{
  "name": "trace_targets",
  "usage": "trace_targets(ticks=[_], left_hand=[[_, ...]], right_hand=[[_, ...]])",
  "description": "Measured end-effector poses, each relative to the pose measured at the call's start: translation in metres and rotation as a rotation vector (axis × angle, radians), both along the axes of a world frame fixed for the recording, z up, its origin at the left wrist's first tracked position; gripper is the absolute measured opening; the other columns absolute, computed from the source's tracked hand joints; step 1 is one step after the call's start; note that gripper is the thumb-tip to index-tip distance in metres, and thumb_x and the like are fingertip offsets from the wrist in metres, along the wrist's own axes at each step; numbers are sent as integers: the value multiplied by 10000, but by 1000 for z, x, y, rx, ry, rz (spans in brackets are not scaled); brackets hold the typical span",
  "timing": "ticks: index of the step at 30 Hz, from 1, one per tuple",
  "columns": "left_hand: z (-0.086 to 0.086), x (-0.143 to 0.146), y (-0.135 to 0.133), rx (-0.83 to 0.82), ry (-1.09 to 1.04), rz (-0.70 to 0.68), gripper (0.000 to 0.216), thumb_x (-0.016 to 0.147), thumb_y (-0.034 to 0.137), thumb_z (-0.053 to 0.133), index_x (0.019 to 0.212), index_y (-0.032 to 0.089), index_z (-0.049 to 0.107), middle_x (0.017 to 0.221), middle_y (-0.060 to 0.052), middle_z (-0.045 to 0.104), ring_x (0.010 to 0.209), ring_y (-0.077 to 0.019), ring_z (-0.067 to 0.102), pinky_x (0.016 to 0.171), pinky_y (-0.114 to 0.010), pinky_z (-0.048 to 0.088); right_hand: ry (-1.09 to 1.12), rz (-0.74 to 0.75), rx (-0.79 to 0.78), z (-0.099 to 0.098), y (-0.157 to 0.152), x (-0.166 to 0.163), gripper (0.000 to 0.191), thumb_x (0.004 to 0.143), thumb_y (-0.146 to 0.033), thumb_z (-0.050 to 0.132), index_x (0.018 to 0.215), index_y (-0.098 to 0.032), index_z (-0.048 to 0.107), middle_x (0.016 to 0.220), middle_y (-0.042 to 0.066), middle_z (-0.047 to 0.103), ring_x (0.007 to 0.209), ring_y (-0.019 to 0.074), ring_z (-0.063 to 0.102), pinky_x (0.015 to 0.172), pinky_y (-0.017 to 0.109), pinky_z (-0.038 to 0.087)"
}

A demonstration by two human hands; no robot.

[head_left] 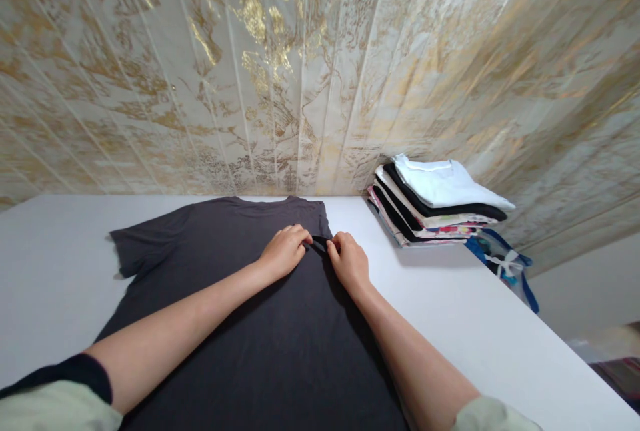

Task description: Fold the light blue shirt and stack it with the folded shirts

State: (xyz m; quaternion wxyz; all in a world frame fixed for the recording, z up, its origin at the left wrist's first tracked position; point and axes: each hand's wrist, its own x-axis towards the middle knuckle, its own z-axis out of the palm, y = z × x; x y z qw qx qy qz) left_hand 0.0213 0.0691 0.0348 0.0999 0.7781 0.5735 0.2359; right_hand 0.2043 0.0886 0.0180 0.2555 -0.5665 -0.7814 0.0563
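A dark grey T-shirt lies spread on the white table, its neckline toward the wall and one sleeve stretched out to the left. Its right sleeve is folded in over the body. My left hand pinches the edge of that folded sleeve near the shirt's right side. Close beside it, my right hand is closed on the same sleeve at the shirt's right edge. A short strip of the sleeve edge shows between the two hands, slightly raised. The fingertips of both hands are partly hidden.
A stack of folded clothes, white on top, stands at the back right of the white table. Beyond the table's right edge hangs a clear bag with blue trim. A gold-patterned curtain rises behind the table.
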Motion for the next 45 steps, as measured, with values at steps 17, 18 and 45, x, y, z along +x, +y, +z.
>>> trace_targets(ticks=[17,18,45], left_hand=[[-21,-1,-11,-19,224,-14,434,930,256,364,1335,198,509,1432,-88,500,1364,-214,390,1160,-471,220],[-21,-4,-9,-18,229,24,432,931,258,364,1335,201,507,1439,-89,492,1374,-220,374,1160,-483,213],[-18,21,85,-166,206,82,618,934,488,357,1451,150,354,1568,-130,254,1440,-293,228,1147,-517,174]], right_hand=[[-186,230,48,2,-8,-3,89,890,-176,513,909,-219,589,890,25,602,876,166,557,802,274,342],[-192,229,42,3,-9,-3,89,888,-181,523,920,-220,597,899,26,604,878,165,559,800,273,344],[-329,65,39,7,-9,-1,133,895,-172,485,896,-209,613,899,75,620,862,217,534,718,309,353]])
